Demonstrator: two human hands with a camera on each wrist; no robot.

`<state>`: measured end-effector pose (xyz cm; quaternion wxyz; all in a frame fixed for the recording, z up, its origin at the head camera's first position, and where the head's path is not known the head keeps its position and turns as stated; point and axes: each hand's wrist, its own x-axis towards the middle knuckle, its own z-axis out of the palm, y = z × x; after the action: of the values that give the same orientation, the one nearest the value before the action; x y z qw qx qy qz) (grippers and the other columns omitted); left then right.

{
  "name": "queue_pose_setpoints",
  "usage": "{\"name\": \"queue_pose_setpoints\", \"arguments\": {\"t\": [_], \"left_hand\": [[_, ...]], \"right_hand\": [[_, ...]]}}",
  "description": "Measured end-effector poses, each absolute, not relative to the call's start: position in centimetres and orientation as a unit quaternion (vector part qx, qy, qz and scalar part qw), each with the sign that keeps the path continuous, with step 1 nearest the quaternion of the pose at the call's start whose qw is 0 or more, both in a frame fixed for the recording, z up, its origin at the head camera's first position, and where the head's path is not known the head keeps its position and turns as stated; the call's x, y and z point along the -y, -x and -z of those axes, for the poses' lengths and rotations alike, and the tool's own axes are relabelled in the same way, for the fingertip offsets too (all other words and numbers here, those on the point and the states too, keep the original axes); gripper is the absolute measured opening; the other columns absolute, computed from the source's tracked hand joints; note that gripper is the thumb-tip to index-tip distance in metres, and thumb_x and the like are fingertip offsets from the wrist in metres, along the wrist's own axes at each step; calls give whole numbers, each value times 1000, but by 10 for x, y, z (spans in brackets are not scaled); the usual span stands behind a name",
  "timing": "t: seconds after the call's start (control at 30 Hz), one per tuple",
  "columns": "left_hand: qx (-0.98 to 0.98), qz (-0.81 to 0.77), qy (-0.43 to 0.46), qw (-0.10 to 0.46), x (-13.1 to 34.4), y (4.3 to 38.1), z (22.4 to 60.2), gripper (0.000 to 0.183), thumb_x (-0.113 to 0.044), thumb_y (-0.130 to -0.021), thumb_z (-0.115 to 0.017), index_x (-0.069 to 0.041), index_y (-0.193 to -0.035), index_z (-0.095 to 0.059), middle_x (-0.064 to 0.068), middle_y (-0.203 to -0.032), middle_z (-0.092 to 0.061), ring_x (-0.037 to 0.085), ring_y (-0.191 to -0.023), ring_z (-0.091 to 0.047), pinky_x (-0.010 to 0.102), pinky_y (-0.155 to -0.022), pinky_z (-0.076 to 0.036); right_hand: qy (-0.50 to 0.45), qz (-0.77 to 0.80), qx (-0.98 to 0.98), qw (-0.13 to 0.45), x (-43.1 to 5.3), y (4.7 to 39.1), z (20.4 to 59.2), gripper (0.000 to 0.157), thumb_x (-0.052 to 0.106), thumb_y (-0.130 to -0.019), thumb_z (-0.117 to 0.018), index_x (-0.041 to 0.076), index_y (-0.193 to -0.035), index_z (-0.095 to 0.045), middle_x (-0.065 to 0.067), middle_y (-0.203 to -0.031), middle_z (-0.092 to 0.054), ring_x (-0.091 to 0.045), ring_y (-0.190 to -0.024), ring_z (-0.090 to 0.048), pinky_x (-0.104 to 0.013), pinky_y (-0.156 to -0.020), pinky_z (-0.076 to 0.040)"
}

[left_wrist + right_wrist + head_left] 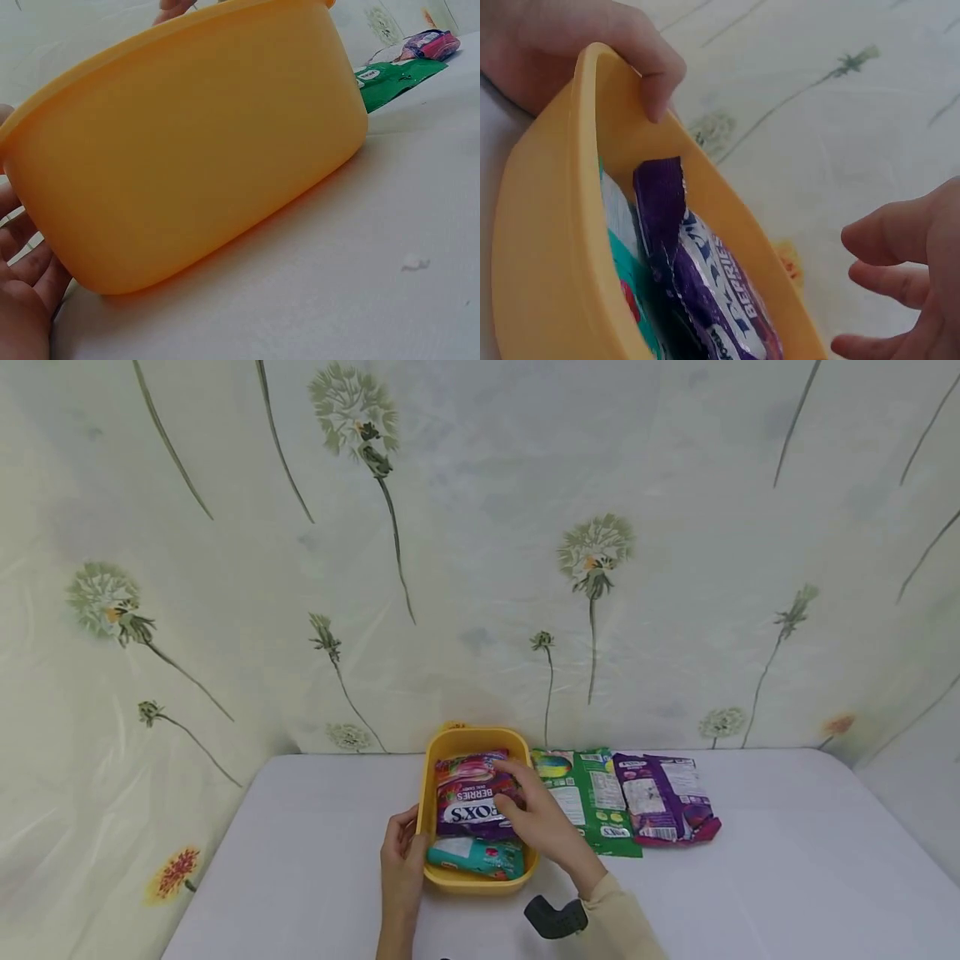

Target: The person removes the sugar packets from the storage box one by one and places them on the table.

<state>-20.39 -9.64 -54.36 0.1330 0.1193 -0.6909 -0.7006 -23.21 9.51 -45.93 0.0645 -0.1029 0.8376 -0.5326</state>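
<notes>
A yellow plastic basket (480, 887) stands near the back edge of the table. Inside lies a purple Fox's Berries candy bag (474, 793), in front of a teal packet (476, 857). My left hand (402, 860) grips the basket's left side, its thumb over the rim and its fingers along the outer wall in the right wrist view. Over the basket, my right hand (536, 810) hovers with its fingers spread. The right wrist view shows these fingers (885, 232) apart from the candy bag, with nothing between them.
Right of the basket lie a green candy bag (596, 802) and another purple bag (667, 802). A black curved device (555, 917) is at the right wrist. A dandelion-patterned sheet (480, 568) hangs behind the white-covered table (315, 877).
</notes>
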Motion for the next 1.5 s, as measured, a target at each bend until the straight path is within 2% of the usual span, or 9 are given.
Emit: {"name": "queue_pose_setpoints", "arguments": {"t": [0.2,0.3,0.43,0.63,0.83,1.03,1.33,1.5], "left_hand": [[688,706,-105,129,100,204,541,35,-4,-88,-53,-10,-122,-55,6,-131,-57,20,-122,-54,15,-94,-47],[691,704,-95,132,104,206,540,35,-5,-89,-52,-9,-124,-54,7,-132,-56,21,-123,-54,14,-95,-46],[690,705,-97,136,107,208,538,34,-6,-89,-53,-11,-122,-54,5,-131,-57,19,-122,-54,12,-93,-46],[688,706,-101,131,101,207,538,34,-5,-89,-53,-10,-123,-54,7,-132,-57,22,-123,-54,18,-95,-48],[682,712,-101,130,97,204,537,34,-6,-90,-54,-10,-124,-54,7,-133,-56,21,-123,-53,17,-96,-47],[689,705,-95,136,98,203,540,35,-6,-91,-52,-8,-126,-52,11,-134,-55,26,-124,-53,20,-97,-48],[687,707,-102,132,95,200,541,35,-5,-89,-53,-9,-124,-54,9,-133,-56,23,-123,-54,22,-98,-47],[688,706,-101,134,96,201,543,35,-4,-89,-52,-9,-123,-54,9,-132,-57,24,-122,-55,21,-96,-48]], "right_hand": [[105,478,-870,63,-83,238,462,49,21,-94,-55,21,-141,-39,-14,-155,-21,-40,-139,-28,-66,-107,-27],[121,441,-888,51,-74,242,464,50,23,-93,-55,18,-140,-40,-19,-157,-13,-42,-141,-23,-66,-107,-27],[122,402,-906,47,-65,247,463,53,22,-91,-57,14,-140,-40,-22,-157,-9,-43,-142,-20,-65,-106,-28],[77,400,-911,67,-61,249,464,55,23,-90,-58,12,-140,-38,-27,-156,-6,-43,-142,-17,-64,-109,-24],[63,392,-915,73,-61,249,467,54,25,-90,-58,12,-138,-41,-27,-156,-6,-43,-143,-13,-64,-111,-21],[58,394,-914,78,-62,252,469,51,28,-90,-57,12,-137,-43,-27,-156,-8,-43,-143,-11,-65,-110,-21],[55,387,-918,64,-62,259,474,63,25,-88,-58,-3,-141,-36,-32,-151,-19,-45,-140,-21,-59,-112,-24],[51,373,-925,54,-60,260,474,63,25,-88,-57,-4,-140,-36,-32,-150,-22,-45,-140,-22,-57,-113,-24]]}}
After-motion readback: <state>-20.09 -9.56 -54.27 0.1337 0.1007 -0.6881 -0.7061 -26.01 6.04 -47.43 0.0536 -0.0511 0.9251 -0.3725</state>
